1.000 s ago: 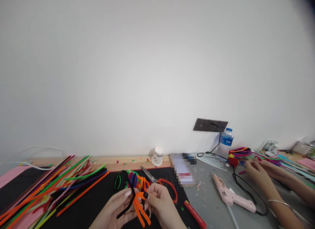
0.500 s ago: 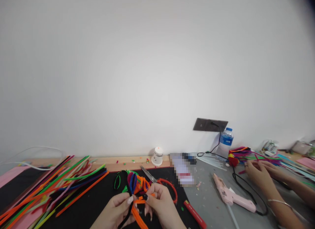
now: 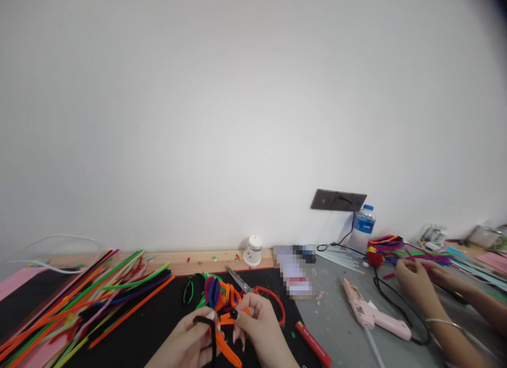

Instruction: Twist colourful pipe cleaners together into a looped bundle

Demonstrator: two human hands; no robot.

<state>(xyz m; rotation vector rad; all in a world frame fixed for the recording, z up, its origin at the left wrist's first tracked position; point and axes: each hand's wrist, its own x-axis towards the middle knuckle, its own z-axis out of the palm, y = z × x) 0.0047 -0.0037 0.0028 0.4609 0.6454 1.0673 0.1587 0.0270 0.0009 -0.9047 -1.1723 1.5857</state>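
My left hand (image 3: 186, 337) is closed at the front of the black mat, pinching fuzzy pipe cleaners. A black pipe cleaner (image 3: 214, 342) bends over its fingertips and hangs down. Orange pipe cleaners (image 3: 228, 353) slant down between the two hands. My right hand (image 3: 262, 326), closed too, pinches a short orange length between thumb and finger, close to the left fingertips. Just beyond the fingers is a cluster of looped pipe cleaners (image 3: 213, 290) in blue, purple, green and orange. Fingers partly hide where the strands meet.
Scissors (image 3: 273, 300) with red handles lie right behind my right hand. Loose pipe cleaners (image 3: 119, 299) spread at left. A white paper cup (image 3: 252, 252), red utility knife (image 3: 313, 345), pink glue gun (image 3: 372, 316) and water bottle (image 3: 363, 228) stand or lie around. A co-worker's hands (image 3: 415, 278) work at right.
The black pipe cleaner, which ran up past my left fingertips in front of the loops, now folds over with its end pointing down. Both hands stay nearly in place.
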